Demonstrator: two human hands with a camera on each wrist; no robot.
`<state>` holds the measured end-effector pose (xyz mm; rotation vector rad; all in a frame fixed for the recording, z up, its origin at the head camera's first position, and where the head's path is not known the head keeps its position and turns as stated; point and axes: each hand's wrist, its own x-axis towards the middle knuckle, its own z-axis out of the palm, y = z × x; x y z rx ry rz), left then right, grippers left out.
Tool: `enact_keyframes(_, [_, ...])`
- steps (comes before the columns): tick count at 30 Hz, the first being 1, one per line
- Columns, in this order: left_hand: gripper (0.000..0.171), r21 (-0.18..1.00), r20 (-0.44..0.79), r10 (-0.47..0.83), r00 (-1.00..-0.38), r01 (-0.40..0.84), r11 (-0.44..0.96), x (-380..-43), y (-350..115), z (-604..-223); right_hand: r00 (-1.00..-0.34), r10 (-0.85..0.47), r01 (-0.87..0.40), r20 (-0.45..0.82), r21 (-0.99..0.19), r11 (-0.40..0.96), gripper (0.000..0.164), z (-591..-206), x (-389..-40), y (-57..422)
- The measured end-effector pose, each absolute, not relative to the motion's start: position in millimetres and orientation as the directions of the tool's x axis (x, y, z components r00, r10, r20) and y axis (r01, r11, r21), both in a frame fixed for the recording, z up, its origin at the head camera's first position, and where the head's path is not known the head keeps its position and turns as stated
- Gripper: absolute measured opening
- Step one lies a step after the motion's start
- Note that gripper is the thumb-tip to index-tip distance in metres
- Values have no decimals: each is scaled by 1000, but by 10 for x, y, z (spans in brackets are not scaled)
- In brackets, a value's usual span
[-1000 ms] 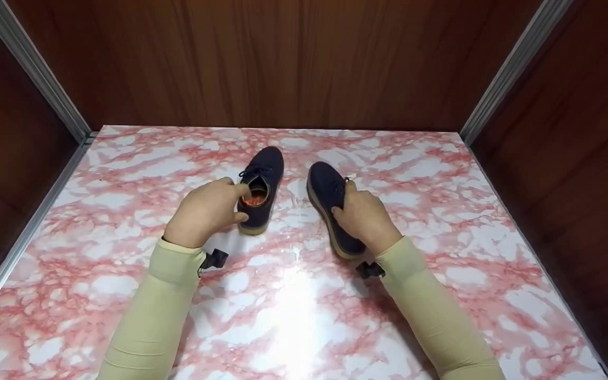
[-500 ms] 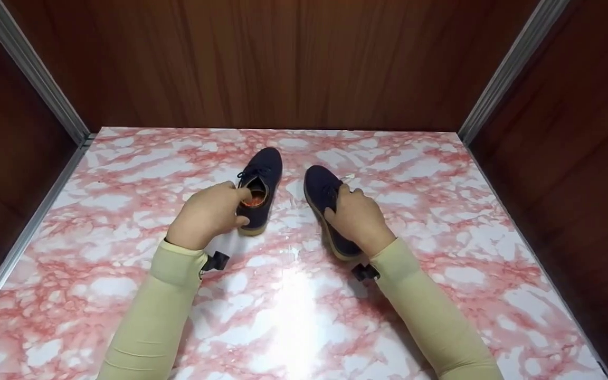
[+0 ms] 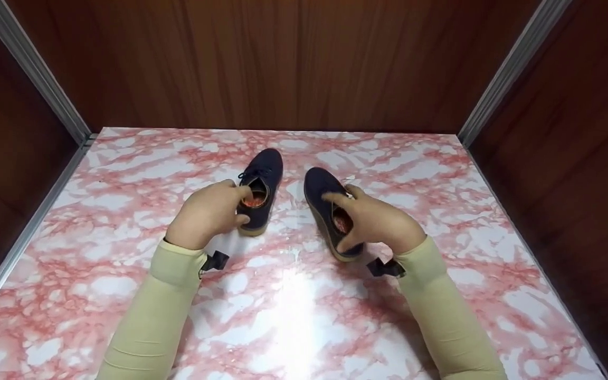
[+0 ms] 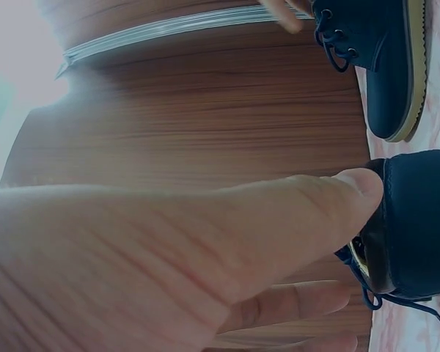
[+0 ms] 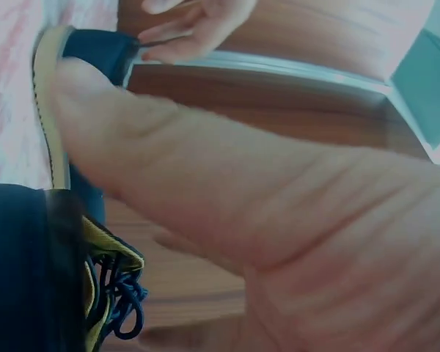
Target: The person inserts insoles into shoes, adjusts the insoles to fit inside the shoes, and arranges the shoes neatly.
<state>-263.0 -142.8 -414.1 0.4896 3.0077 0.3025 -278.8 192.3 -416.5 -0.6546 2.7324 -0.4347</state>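
Note:
Two dark navy lace-up shoes with tan soles stand upright on the marbled surface, toes toward the back panel. At the left shoe (image 3: 270,168), my left hand (image 3: 203,214) has its index finger by the opening's rim and its thumb at the heel; in the left wrist view the thumb (image 4: 359,183) meets the heel collar. My right hand (image 3: 383,219) hovers with spread fingers over the opening of the right shoe (image 3: 317,182), whose reddish insole shows between finger and thumb. The right shoe's laces (image 5: 121,293) appear in the right wrist view; from above the hand hides them.
The surface (image 3: 124,285) is white with pink-red marbling. A brown wood panel (image 3: 283,63) closes off the back, and dark side panels (image 3: 573,158) with grey metal rails (image 3: 515,68) flank it. Marbled surface separates the two shoes.
The right shoe has shifted slightly left and toward me. My right hand has let go of it, spreading its fingers and drawing right. My left hand stays nearly still.

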Motion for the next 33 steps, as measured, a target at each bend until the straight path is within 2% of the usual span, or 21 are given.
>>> enact_keyframes(5, [44,208,-53,319,-946,302,930,-2632,-1429,-4148,-814,-472,-358,-338,-347,867,106,-4181,-2805,1913])
enact_keyframes(11, [43,204,-40,334,-942,319,925,-2632,-1442,-4164,-813,-459,-381,-357,-270,884,91,-4243,-2846,1887])
enact_keyframes(33, [41,214,-11,340,-941,329,920,-2643,-1413,-4181,-812,-570,-525,-127,-269,807,89,-4464,-2908,1682])
